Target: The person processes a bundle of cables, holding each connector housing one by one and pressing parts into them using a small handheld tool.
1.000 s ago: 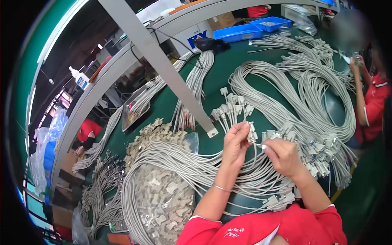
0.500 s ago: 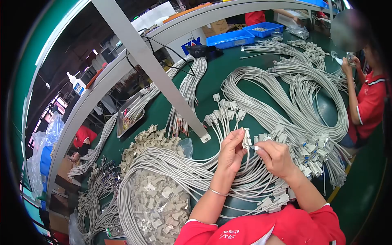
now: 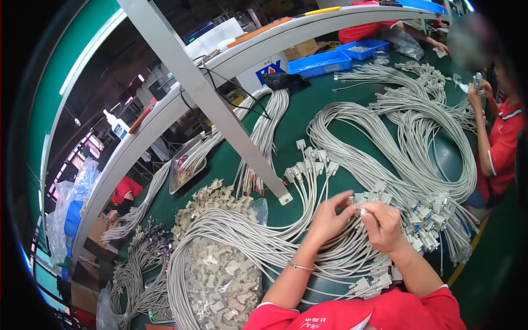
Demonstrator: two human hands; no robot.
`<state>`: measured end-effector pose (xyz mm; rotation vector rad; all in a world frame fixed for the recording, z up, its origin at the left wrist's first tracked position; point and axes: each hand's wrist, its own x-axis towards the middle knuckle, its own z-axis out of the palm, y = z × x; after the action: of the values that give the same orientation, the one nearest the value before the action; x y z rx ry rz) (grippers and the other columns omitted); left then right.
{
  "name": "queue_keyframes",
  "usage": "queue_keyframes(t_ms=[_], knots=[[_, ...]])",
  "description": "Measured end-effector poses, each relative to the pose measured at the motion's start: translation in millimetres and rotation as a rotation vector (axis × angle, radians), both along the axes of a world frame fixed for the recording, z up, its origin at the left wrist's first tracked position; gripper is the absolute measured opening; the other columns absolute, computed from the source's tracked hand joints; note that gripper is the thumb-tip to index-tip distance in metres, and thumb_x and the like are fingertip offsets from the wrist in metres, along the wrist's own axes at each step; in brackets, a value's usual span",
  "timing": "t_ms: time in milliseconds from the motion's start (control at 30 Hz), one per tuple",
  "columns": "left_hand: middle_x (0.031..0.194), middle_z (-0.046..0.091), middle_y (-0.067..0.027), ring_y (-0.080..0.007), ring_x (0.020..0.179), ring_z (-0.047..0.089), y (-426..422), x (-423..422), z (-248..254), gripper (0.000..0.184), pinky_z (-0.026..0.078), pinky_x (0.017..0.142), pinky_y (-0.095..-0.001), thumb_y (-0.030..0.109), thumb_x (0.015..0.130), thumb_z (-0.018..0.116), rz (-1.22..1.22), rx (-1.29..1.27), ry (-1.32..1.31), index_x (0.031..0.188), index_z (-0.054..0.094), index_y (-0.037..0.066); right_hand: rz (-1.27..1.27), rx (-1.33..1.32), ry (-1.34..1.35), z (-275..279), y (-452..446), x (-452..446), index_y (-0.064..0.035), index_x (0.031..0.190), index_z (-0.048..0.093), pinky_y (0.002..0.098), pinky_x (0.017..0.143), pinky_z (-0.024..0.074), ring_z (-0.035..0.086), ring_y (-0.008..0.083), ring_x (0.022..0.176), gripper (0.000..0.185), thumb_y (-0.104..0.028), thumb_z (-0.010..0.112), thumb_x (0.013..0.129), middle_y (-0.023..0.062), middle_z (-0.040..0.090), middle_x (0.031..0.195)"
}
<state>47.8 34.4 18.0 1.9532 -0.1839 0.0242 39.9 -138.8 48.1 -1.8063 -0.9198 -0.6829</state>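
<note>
My left hand [image 3: 331, 221] is over the cable bundle, thumb and fingers apart, no connector visible in it. Beside it, my right hand [image 3: 384, 226] pinches a small whitish piece [image 3: 363, 212], too small to name, near the left thumb tip. Beneath both hands run grey cables [image 3: 286, 245] with pale plug ends. Just beyond the left hand lies a group of cables with beige connector hoods [image 3: 313, 162]. Right of my right hand is a pile of finished-looking connectors [image 3: 426, 220], some with blue faces. More grey connectors [image 3: 369, 285] lie close to my body.
A bag of loose beige hoods [image 3: 223, 280] lies at left. A slanted metal post [image 3: 209, 104] crosses the view down to the table. Blue bins [image 3: 322, 65] stand at the back. A co-worker in red [image 3: 503, 135] handles a part at right. Long coiled cables [image 3: 407, 143] cover the table.
The grey connector that my left hand held upright no longer shows in it, and its fingers have spread. Both hands have shifted right and slightly down in view. The whole view has tilted somewhat.
</note>
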Motion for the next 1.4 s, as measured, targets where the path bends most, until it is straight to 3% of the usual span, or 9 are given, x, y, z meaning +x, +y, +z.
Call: queue_keyframes(t_ms=[167, 333, 567, 667, 833, 967, 1067, 1200, 1400], knots=[[0.082, 0.065, -0.0188, -0.0250, 0.080, 0.065, 51.8, 34.8, 2.3, 0.038, 0.049, 0.072, -0.0331, 0.021, 0.076, 0.067, 0.454, 0.342, -0.118, 0.103, 0.060, -0.005, -0.027, 0.041, 0.079, -5.3, 5.1, 1.3, 0.0006, 0.087, 0.058, 0.0320, 0.048, 0.0423, 0.056, 0.0259, 0.053, 0.012, -0.011, 0.055, 0.086, 0.0124, 0.058, 0.068], [0.083, 0.063, -0.0214, -0.0342, 0.079, 0.062, 51.2, 64.6, -21.9, 0.047, 0.048, 0.074, -0.0432, 0.030, 0.070, 0.070, 0.368, 0.875, -0.051, 0.096, 0.056, -0.006, -0.033, 0.046, 0.099, -6.1, 4.8, 3.1, 0.0008, 0.087, 0.058, 0.0317, 0.048, 0.0427, 0.056, 0.0254, 0.052, 0.013, -0.012, 0.056, 0.086, 0.0131, 0.059, 0.068], [0.088, 0.059, -0.0205, -0.0345, 0.074, 0.062, 21.4, 89.9, -53.6, 0.052, 0.051, 0.065, -0.0350, 0.006, 0.067, 0.064, 0.486, 1.181, -0.136, 0.111, 0.043, -0.010, -0.037, 0.003, 0.169, -4.7, 4.3, 1.3, -0.0012, 0.086, 0.058, 0.0344, 0.052, 0.0465, 0.060, 0.0291, 0.061, 0.010, -0.011, 0.058, 0.084, 0.0122, 0.060, 0.073], [0.080, 0.058, -0.0203, -0.0314, 0.069, 0.063, 33.7, 98.1, -51.4, 0.045, 0.052, 0.063, -0.0372, -0.002, 0.065, 0.062, 0.537, 0.957, -0.211, 0.105, 0.041, -0.007, -0.043, 0.014, 0.144, -8.2, 3.9, 2.8, -0.0015, 0.086, 0.058, 0.0340, 0.051, 0.0462, 0.060, 0.0289, 0.061, 0.010, -0.011, 0.059, 0.083, 0.0121, 0.060, 0.072], [0.073, 0.058, -0.0115, -0.0118, 0.048, 0.046, 96.8, 101.1, -34.8, 0.015, 0.037, 0.039, -0.0215, -0.001, 0.074, 0.052, 0.424, -0.845, 0.159, 0.089, 0.049, -0.003, -0.052, 0.047, 0.117, -9.7, 4.0, 3.8, -0.0017, 0.086, 0.058, 0.0344, 0.051, 0.0461, 0.060, 0.0290, 0.059, 0.011, -0.011, 0.061, 0.082, 0.0120, 0.060, 0.072], [0.060, 0.042, -0.0030, -0.0086, 0.043, 0.036, 82.9, 69.4, 20.4, 0.037, 0.029, 0.036, -0.0200, 0.027, 0.088, 0.056, 0.270, -1.500, 0.364, 0.099, 0.050, -0.007, -0.065, 0.045, 0.115, -7.9, 4.8, 3.9, -0.0014, 0.087, 0.058, 0.0349, 0.052, 0.0461, 0.060, 0.0298, 0.061, 0.011, -0.011, 0.059, 0.083, 0.0129, 0.060, 0.072], [0.054, 0.038, 0.0001, -0.0062, 0.039, 0.029, 81.9, 55.7, 29.3, 0.046, 0.025, 0.035, -0.0196, 0.033, 0.092, 0.049, -0.031, -1.459, 0.399, 0.121, 0.044, -0.003, -0.093, 0.102, 0.136, -8.2, 5.4, 4.0, -0.0014, 0.088, 0.058, 0.0356, 0.052, 0.0459, 0.060, 0.0307, 0.062, 0.011, -0.012, 0.058, 0.084, 0.0144, 0.059, 0.075], [0.054, 0.042, 0.0022, -0.0053, 0.041, 0.034, 56.7, 30.1, 48.0, 0.044, 0.027, 0.037, -0.0193, 0.033, 0.091, 0.050, -0.115, -0.933, 0.162, 0.121, 0.047, 0.000, 0.010, 0.314, 0.528, -8.8, -1.4, 7.4, -0.0032, 0.115, 0.050, 0.0219, 0.059, 0.0424, 0.048, 0.0069, 0.065, 0.036, -0.022, 0.060, 0.086, -0.0007, 0.050, 0.086], [0.072, 0.062, -0.0037, -0.0060, 0.057, 0.054, 16.1, -9.9, 68.3, 0.027, 0.041, 0.046, -0.0196, 0.010, 0.078, 0.064, -0.377, -0.341, 0.217, 0.101, 0.059, -0.004, 0.540, 0.984, 1.044, 20.2, -23.2, 43.9, -0.0113, 0.134, 0.039, 0.0251, 0.085, 0.0435, 0.052, 0.0129, 0.100, 0.043, -0.027, 0.041, 0.094, 0.0095, 0.049, 0.122]])
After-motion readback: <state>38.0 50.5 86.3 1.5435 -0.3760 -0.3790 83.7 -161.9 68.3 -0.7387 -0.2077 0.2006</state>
